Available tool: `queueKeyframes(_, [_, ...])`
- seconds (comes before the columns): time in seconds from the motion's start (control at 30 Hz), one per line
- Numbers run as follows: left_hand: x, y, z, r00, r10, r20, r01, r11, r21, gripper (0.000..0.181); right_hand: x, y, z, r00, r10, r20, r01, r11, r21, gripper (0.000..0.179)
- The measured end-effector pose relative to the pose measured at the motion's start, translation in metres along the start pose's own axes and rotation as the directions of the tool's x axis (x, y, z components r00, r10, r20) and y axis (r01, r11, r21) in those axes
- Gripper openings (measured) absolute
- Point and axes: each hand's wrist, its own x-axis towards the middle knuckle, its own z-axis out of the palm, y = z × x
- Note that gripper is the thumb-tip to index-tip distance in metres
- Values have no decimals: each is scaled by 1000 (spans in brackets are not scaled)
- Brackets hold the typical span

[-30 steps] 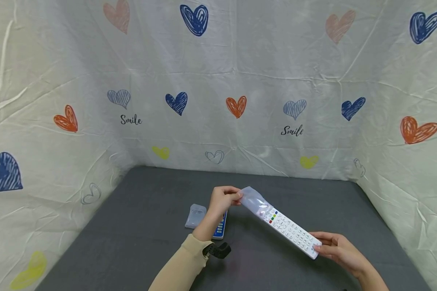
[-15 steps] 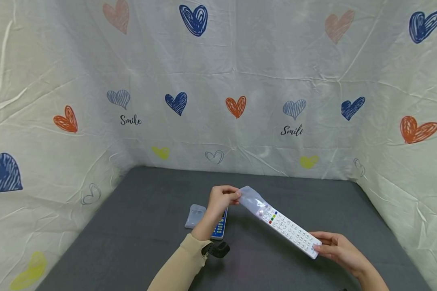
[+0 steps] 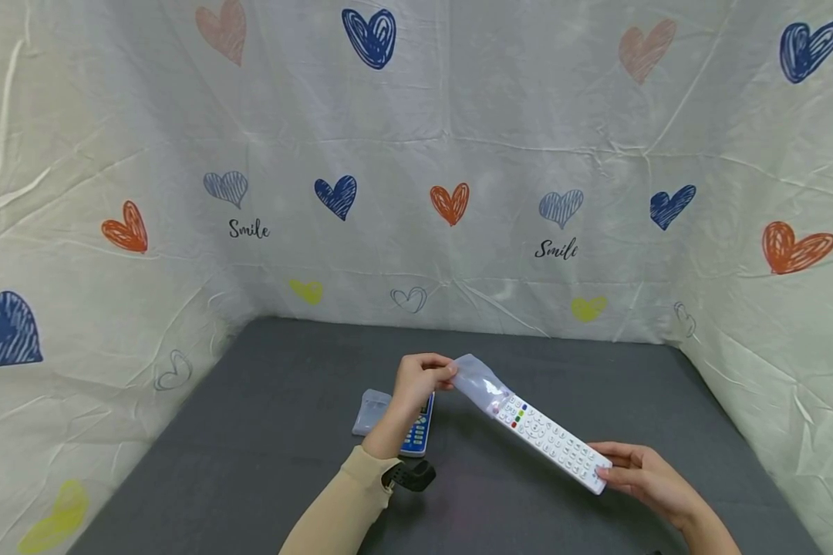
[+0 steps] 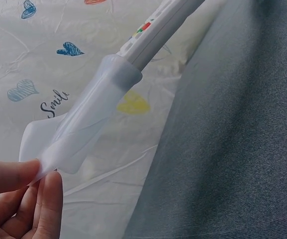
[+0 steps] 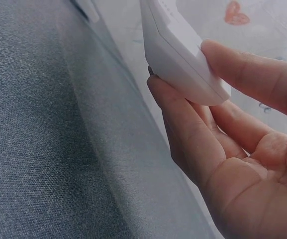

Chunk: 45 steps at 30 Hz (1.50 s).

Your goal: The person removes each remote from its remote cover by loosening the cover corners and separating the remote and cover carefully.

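Observation:
A white remote control [image 3: 551,441] slants above the table, its far end inside a translucent sleeve [image 3: 482,384]. My left hand [image 3: 418,383] pinches the loose end of that sleeve between thumb and fingers. In the left wrist view the sleeve [image 4: 91,109] narrows toward the fingertips, and the remote comes out of its open mouth. My right hand [image 3: 649,478] holds the remote's near end, thumb on the button face and fingers beneath. The right wrist view shows this white end [image 5: 183,59] between thumb and fingers.
A blue remote control [image 3: 419,432] lies on the dark grey table [image 3: 250,462], partly hidden behind my left wrist. Beside it is another translucent cover [image 3: 371,412]. A white curtain [image 3: 500,154] printed with hearts surrounds the table at the back and sides.
My left hand, the sleeve and the far end of the white remote have shifted very slightly left. My right hand has hardly moved. Both holds are the same.

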Motion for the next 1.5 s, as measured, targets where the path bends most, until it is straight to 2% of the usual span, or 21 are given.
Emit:
queueKeyframes(0.3, [-2,-1,3,1000,6,-5,-6,1000,7,14,-2,0,-2,1000,-6,10,6,1000,26,42])
queueKeyframes(0.33, [-4,3,3,1000,5,-3,-5,1000,6,15,-2,0,-2,1000,-9,13,9,1000,29,42])
queueKeyframes(0.53, [-3,4,3,1000,-14,0,14,1000,-10,16,-2,0,-3,1000,-13,14,13,1000,27,41])
queueKeyframes(0.57, [0,0,3,1000,-13,-5,13,1000,-13,16,-2,0,-3,1000,-13,11,13,1000,23,42])
queueKeyframes(0.97, [0,0,3,1000,3,-23,-4,1000,-21,14,-3,-2,-3,1000,-15,4,15,1000,12,41])
queueKeyframes(1.33, [1,-3,1,999,-7,-40,7,1000,-15,12,0,0,-4,1000,13,-13,-13,1000,0,44])
queueKeyframes(1.5, [2,-4,-9,995,28,-98,-30,999,-20,12,-2,4,-9,999,18,-42,-19,1000,-13,48])
